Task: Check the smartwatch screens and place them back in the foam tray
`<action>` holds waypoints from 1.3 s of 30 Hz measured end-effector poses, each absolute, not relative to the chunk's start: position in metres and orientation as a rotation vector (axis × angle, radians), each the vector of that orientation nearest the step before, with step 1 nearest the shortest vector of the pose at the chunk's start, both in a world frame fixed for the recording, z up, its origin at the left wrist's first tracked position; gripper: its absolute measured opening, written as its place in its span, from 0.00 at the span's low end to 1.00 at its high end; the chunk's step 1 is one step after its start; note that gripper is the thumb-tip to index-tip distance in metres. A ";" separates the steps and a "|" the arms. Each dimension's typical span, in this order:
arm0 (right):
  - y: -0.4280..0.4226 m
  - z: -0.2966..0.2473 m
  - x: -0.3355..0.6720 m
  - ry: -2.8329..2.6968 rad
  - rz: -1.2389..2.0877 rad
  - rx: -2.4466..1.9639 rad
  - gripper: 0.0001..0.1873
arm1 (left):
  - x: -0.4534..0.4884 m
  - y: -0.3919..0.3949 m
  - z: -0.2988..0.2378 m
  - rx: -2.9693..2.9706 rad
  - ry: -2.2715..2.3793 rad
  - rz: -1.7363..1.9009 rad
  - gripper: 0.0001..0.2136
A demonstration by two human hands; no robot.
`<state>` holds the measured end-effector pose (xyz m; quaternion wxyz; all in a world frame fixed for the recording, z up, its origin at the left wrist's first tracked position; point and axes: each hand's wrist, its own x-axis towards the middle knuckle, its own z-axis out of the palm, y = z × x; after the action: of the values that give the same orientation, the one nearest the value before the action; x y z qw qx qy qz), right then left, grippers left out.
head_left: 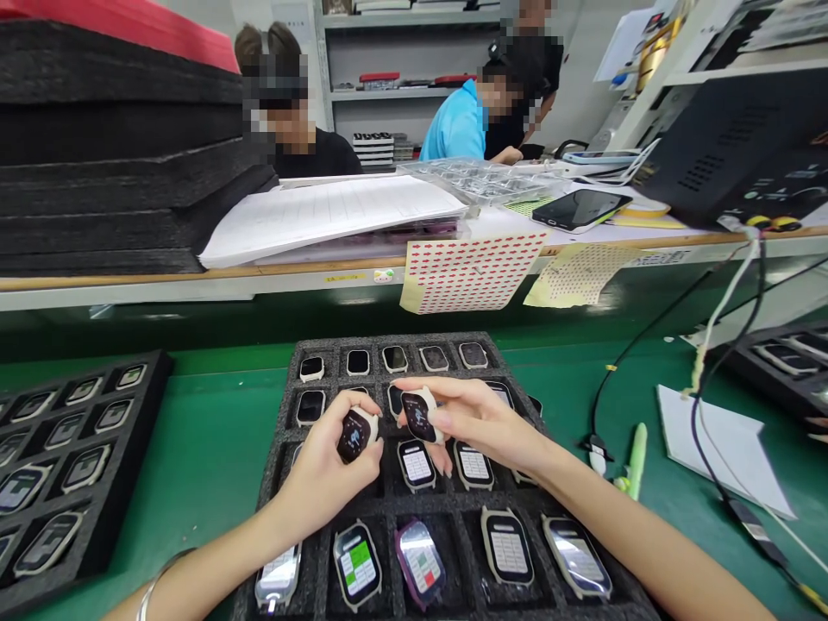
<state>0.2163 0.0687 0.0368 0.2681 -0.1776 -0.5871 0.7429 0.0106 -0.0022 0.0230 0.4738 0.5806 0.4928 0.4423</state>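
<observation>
Several watches (87, 467) sit in the left tray (122, 496). Above the middle tray (388, 504), my left hand (327, 461) clamps one watch (354, 434) between thumb and fingers, and my right hand (475, 417) grips another watch (417, 416) likewise. Further right lies a green pen (637, 459).

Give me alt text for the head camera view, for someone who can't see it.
A person's left hand holds a lit watch and the right hand a second watch, above a foam tray of more watches on a green table. Another tray of watches lies to the left; other people are beyond a shelf.
</observation>
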 end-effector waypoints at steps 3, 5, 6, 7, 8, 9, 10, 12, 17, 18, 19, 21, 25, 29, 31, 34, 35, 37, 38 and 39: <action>0.068 0.036 0.216 -1.583 1.991 -0.485 0.26 | 0.010 -0.002 0.022 1.426 1.207 1.078 0.11; 0.067 0.037 0.216 -1.578 1.969 -0.488 0.26 | 0.010 -0.003 0.021 1.431 1.205 1.069 0.11; 0.067 0.037 0.216 -1.579 1.957 -0.490 0.25 | 0.010 -0.003 0.021 1.430 1.203 1.071 0.11; 0.066 0.037 0.216 -1.581 1.948 -0.490 0.25 | 0.010 -0.003 0.021 1.427 1.202 1.078 0.11; 0.066 0.037 0.216 -1.585 1.944 -0.489 0.25 | 0.009 -0.004 0.021 1.425 1.203 1.088 0.11; 0.066 0.037 0.215 -1.587 1.945 -0.487 0.25 | 0.009 -0.004 0.021 1.423 1.205 1.094 0.11; 0.066 0.038 0.215 -1.586 1.948 -0.485 0.26 | 0.009 -0.004 0.020 1.424 1.209 1.095 0.11; 0.066 0.038 0.215 -1.581 1.957 -0.489 0.26 | 0.008 -0.004 0.020 1.429 1.222 1.087 0.11; 0.067 0.036 0.216 -1.595 1.959 -0.501 0.27 | 0.008 -0.003 0.019 1.435 1.219 1.106 0.12; 0.067 0.036 0.216 -1.599 1.958 -0.494 0.26 | 0.008 -0.003 0.019 1.437 1.216 1.103 0.12; 0.067 0.035 0.216 -1.603 1.956 -0.488 0.26 | 0.008 -0.003 0.019 1.440 1.215 1.095 0.12; 0.068 0.035 0.216 -1.607 1.948 -0.483 0.25 | 0.008 -0.002 0.020 1.446 1.215 1.078 0.11; 0.068 0.035 0.217 -1.613 1.932 -0.503 0.27 | 0.007 -0.002 0.021 1.450 1.237 1.083 0.12; 0.067 0.036 0.217 -1.606 1.921 -0.538 0.25 | 0.006 -0.002 0.022 1.452 1.236 1.073 0.12; 0.067 0.037 0.217 -1.615 1.904 -0.549 0.24 | 0.006 -0.002 0.022 1.453 1.230 1.094 0.13; 0.068 0.038 0.218 -1.621 1.882 -0.543 0.24 | 0.005 -0.002 0.024 1.454 1.216 1.137 0.13; 0.068 0.037 0.218 -1.619 1.883 -0.538 0.24 | 0.005 -0.002 0.024 1.454 1.215 1.141 0.13; 0.068 0.037 0.218 -1.618 1.899 -0.534 0.24 | 0.004 -0.002 0.024 1.458 1.235 1.128 0.13; 0.068 0.037 0.218 -1.618 1.911 -0.535 0.24 | 0.004 -0.002 0.023 1.459 1.248 1.115 0.13; 0.067 0.037 0.217 -1.618 1.921 -0.534 0.24 | 0.004 -0.002 0.023 1.456 1.259 1.104 0.13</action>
<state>0.2172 0.0673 0.0367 0.2829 -0.1994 -0.6045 0.7175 0.0041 -0.0021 0.0232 0.4452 0.5875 0.5080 0.4456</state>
